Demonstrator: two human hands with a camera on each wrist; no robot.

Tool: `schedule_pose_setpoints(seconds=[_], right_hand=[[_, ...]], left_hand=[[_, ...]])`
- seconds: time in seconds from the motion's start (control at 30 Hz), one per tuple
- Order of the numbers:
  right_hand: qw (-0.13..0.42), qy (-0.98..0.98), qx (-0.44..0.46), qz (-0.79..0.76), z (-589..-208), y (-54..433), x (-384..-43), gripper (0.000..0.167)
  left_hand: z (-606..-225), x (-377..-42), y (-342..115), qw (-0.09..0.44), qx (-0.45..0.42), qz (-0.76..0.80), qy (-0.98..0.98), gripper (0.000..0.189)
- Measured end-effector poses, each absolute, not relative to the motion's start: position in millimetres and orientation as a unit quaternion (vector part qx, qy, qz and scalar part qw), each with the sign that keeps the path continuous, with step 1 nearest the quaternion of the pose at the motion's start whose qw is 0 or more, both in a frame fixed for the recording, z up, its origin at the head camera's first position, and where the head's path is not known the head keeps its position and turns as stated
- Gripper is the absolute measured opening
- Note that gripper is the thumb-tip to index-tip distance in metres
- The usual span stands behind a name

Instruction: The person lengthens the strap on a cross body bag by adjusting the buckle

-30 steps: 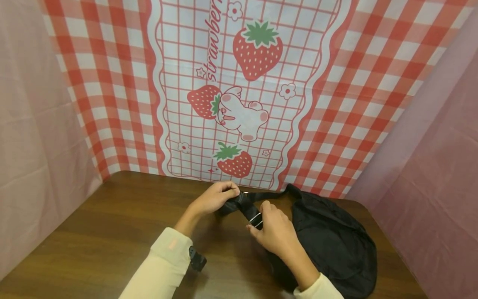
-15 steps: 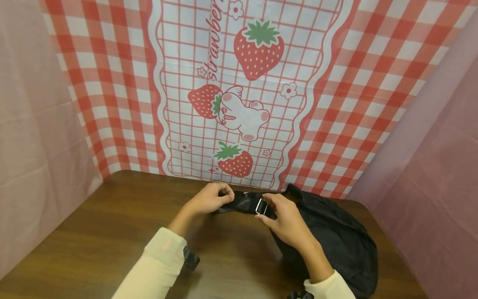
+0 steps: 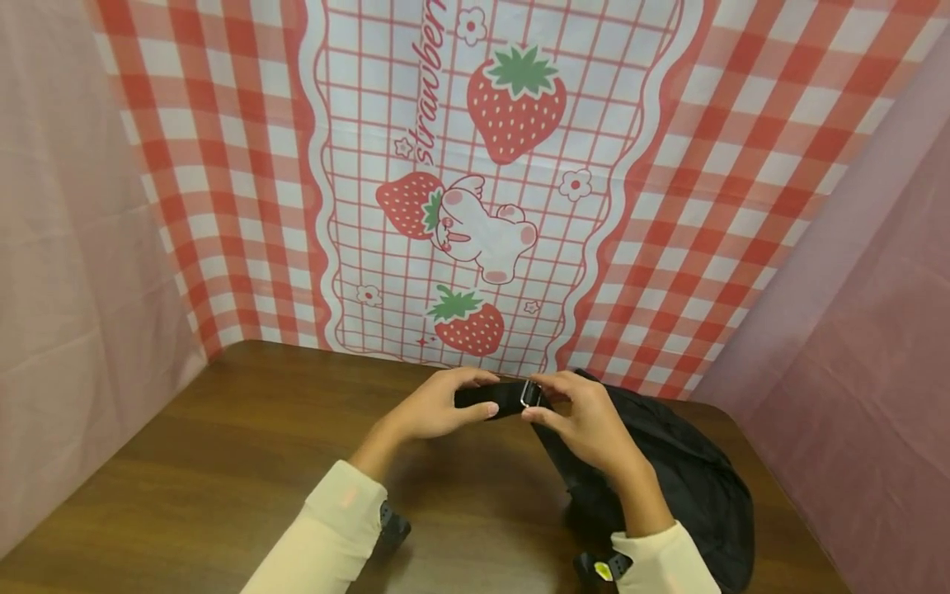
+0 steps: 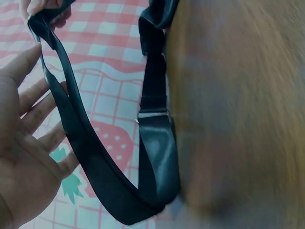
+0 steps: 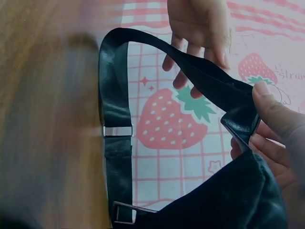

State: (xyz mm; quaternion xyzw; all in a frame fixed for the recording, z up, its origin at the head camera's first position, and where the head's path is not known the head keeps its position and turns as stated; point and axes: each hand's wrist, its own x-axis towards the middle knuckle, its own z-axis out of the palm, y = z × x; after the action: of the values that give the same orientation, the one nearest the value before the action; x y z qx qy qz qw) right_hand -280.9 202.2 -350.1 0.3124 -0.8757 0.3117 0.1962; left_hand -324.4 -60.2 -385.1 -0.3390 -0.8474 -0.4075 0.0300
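- Left hand (image 3: 434,406) has loosened from its pinch of half a second ago and shifted a little right in the head view; the right hand (image 3: 590,419) has lifted the buckle (image 3: 529,393) slightly up and to the right.
- Those left fingers are now extended and spread, with the strap (image 3: 508,399) passing between them and the thumb; probably they only guide it. Whether the fingers bear any weight, I cannot tell.
- Over on the right, thumb and fingertips pinch the strap by the buckle, likely because a firm hold there steadies the metal and keeps the webbing flat.
- Raised off the table (image 3: 223,462), the strap hangs as a loop, which seems to let both bands be seen apart. A slider (image 5: 118,130) sits on its hanging side, left of centre in the right wrist view, with a ring (image 5: 126,214) below it.
- As for the bag (image 3: 686,487), it slumps at the lower right of the head view, on the table; I'd guess its weight anchors the strap.
- Behind everything, the checked cloth (image 3: 245,206) fills the upper frame.
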Motion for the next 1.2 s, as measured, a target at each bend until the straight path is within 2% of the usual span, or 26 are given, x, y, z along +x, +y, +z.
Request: schedule_pose_setpoints(seconds=[0.57,1.2], right_hand=[[0.159,-0.868,0.339,0.326,-342.5,205.5,-298.0,0.044],[0.184,-0.860,0.364,0.307,-342.7,215.4,-311.2,0.043]], left_hand=[[-379.3,-330.1,-46.4,0.062,-0.387,-0.394,-0.831,0.050],[-373.3,-335.6,-38.4,0.099,-0.412,-0.319,-0.847,0.049]])
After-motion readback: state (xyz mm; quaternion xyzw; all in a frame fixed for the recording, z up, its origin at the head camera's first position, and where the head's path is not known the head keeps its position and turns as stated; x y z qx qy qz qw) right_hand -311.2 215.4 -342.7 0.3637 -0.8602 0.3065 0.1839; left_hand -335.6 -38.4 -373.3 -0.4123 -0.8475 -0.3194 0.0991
